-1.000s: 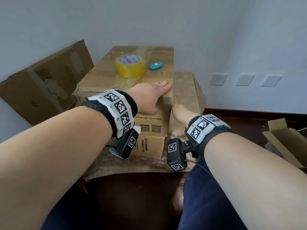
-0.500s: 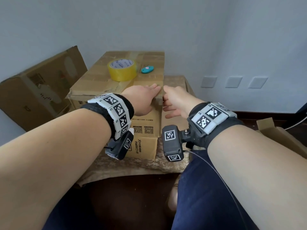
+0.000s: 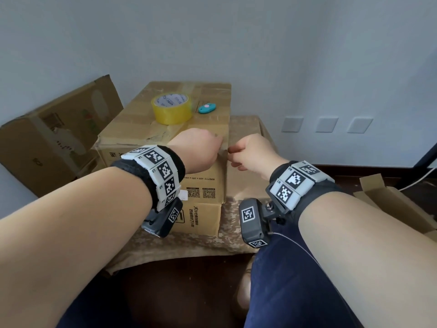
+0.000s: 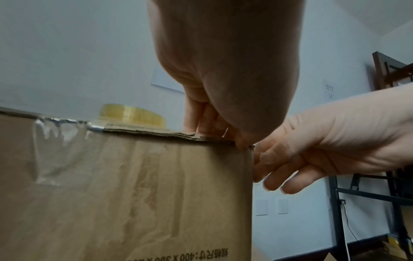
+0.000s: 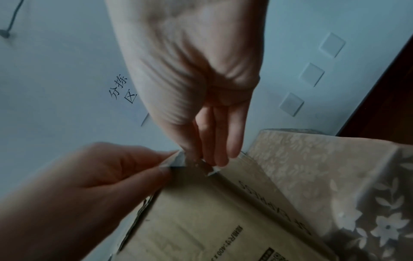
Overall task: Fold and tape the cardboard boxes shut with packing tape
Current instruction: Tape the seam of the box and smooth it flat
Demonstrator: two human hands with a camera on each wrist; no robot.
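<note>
A brown cardboard box (image 3: 146, 129) with its top flaps down and taped stands on a smaller box (image 3: 203, 218). A yellow tape roll (image 3: 172, 108) sits on its top, seen also in the left wrist view as the tape roll (image 4: 132, 113). My left hand (image 3: 220, 144) is at the box's near right top corner, fingers curled on the top edge. In the right wrist view this left hand (image 5: 168, 164) pinches a clear tape strip (image 5: 177, 159) at that corner. My right hand (image 5: 208, 157) lays nearly straight fingers against the box's right side by the same corner.
A small blue cutter (image 3: 207, 108) lies beside the roll. Both boxes stand on a table under a patterned cloth (image 3: 246, 129). Another carton (image 3: 54, 138) leans against the wall at the left. An open carton (image 3: 390, 200) lies on the floor at the right.
My right hand rose from low beside the box up to its top corner. My left hand went from lying flat on the top to curling at that corner.
</note>
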